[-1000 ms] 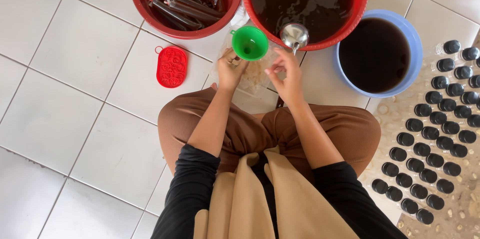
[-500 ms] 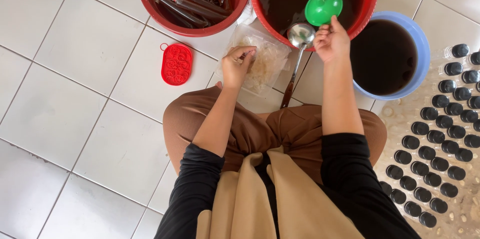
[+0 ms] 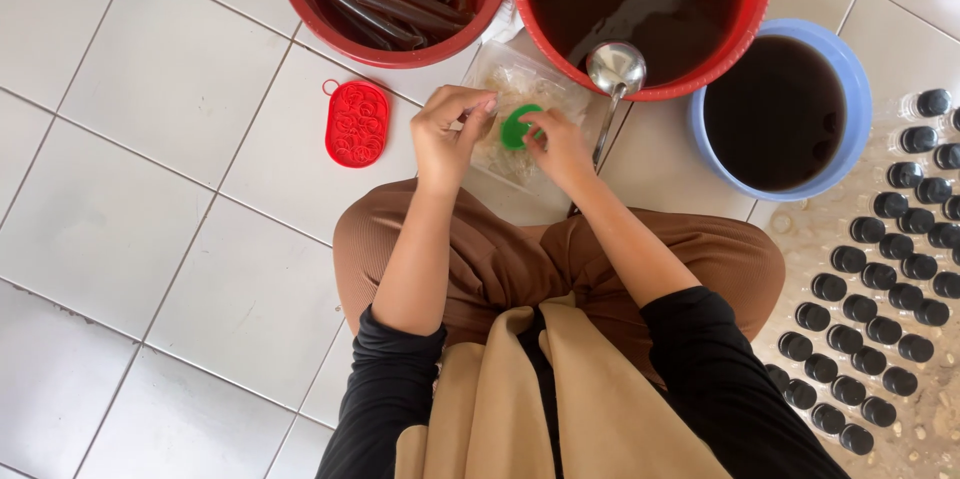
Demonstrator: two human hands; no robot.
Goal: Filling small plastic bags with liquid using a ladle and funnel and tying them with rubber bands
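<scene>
Head view: the person sits on a white tiled floor (image 3: 150,119) with both hands brought close together above the knees. The right hand (image 3: 560,149) holds a small green funnel (image 3: 517,127), its fingers curled around the funnel's rim so that only part of the green shows. The left hand (image 3: 447,134) is just beside it, fingertips pressed together in a pinch at the edge of a clear plastic bag (image 3: 520,99) that lies on the floor beneath both hands; what exactly the pinch holds is too small to tell. Behind the hands stands a large red basin (image 3: 745,34) filled with dark liquid, and a metal ladle (image 3: 615,69) rests with its bowl on the basin's near rim, its handle slanting down toward the right hand. To the left of that basin a second red basin (image 3: 330,34) holds long, narrow, filled packets of dark liquid. A blue bucket (image 3: 850,89) of dark liquid stands to the right, and further right are rows of black-capped bottles (image 3: 880,279). A red oval scrubber (image 3: 356,123) lies on the tiles, near the left hand.
</scene>
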